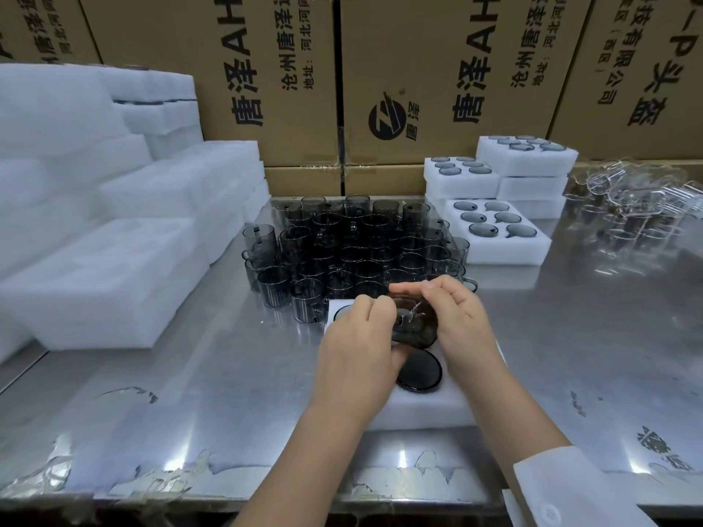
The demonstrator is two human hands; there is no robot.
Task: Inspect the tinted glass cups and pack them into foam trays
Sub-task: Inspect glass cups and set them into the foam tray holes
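A dark tinted glass cup (pixel 414 325) is held tilted between both hands just above a white foam tray (pixel 430 407) on the steel table. My left hand (pixel 357 348) grips its left side. From the right, my right hand (pixel 456 317) holds it with fingers curled over the rim. One cup (pixel 418 370) sits in a round hole of the tray below the hands. Behind the tray stands a dense cluster of several tinted cups (pixel 353 249) with handles.
Filled foam trays (pixel 498 232) and stacked ones (pixel 528 161) stand at the back right. Empty foam trays (pixel 106 279) are piled on the left. Clear glass cups (pixel 643 207) lie at the far right. Cardboard boxes (pixel 289 70) wall the back.
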